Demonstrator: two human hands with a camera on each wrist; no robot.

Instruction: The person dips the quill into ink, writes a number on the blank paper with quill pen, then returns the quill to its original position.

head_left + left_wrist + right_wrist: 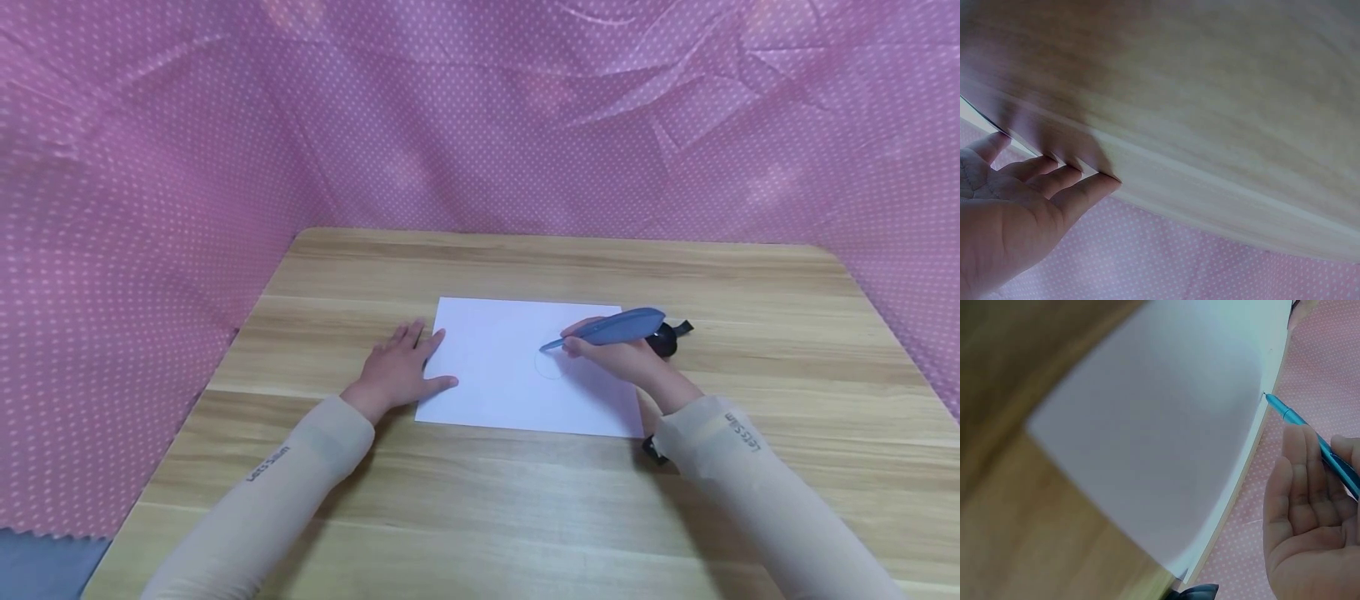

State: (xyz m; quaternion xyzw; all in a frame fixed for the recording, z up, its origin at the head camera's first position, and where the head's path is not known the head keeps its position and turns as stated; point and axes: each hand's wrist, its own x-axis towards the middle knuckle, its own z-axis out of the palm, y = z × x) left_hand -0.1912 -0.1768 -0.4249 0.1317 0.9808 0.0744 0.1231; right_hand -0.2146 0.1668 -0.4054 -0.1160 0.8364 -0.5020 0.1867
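My right hand point(621, 360) pinches a blue feather-shaped pen point(622, 327), which leans with its tip down on a white sheet of paper point(487, 400). Around the tip a faint thin curved line point(552, 378) shows, like part of a circle. In the right wrist view the blue shaft of the pen point(1294, 417) runs between thumb and fingers, its point at the paper point(1147, 425). My left hand point(396, 371) lies palm down with fingers spread, the thumb and a fingertip over the sheet's left edge. The left wrist view has its fingertips point(1110, 180) on the surface.
A wooden table point(480, 517) lies under the paper. Pink dotted cloth point(480, 125) hangs behind it and along both sides. By the right wrist are a round black object point(663, 340) and a smaller black piece point(654, 451). Light sleeves point(330, 442) cover both forearms.
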